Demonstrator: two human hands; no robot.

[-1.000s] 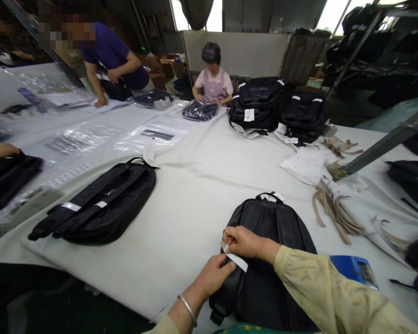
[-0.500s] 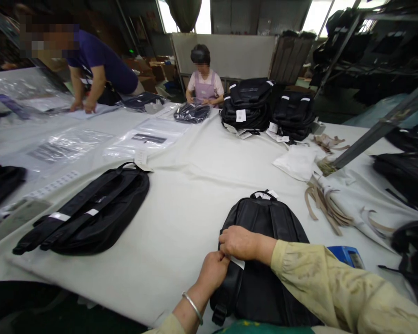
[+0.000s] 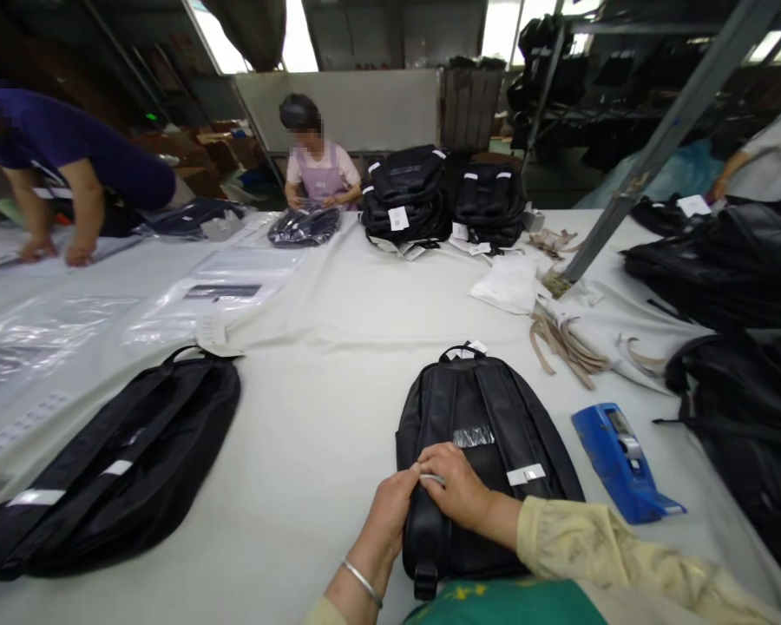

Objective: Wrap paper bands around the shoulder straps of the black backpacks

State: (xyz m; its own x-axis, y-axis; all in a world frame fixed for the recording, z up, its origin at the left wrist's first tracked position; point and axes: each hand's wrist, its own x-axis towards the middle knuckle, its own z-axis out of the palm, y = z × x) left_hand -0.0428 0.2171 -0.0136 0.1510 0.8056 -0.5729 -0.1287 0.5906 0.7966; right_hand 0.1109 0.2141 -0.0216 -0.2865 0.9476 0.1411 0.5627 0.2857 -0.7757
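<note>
A black backpack [image 3: 469,399] lies on the table before me, its shoulder straps facing up. My left hand [image 3: 390,512] is closed on the outer edge of the left-side shoulder strap [image 3: 426,529]. Fingertips touching the left ones, my right hand [image 3: 454,486] is closed over the same strap. A small whitish strip [image 3: 433,478] shows at the right fingers; most of it is hidden. The other strap bears a white band [image 3: 526,474]. A piece of clear film [image 3: 474,437] shows on the back panel between the straps.
A blue tape dispenser [image 3: 625,460] stands right of the backpack. Another backpack [image 3: 149,451] lies left. Tan strips [image 3: 569,347], a slanted metal post [image 3: 657,148] and stacked backpacks [image 3: 407,195] are farther off. Co-workers [image 3: 318,169] stand around the table.
The view has swung right, bringing the whole tape dispenser into sight. My right forearm has shifted, uncovering the white band on the right strap. Both hands remain together at the left strap.
</note>
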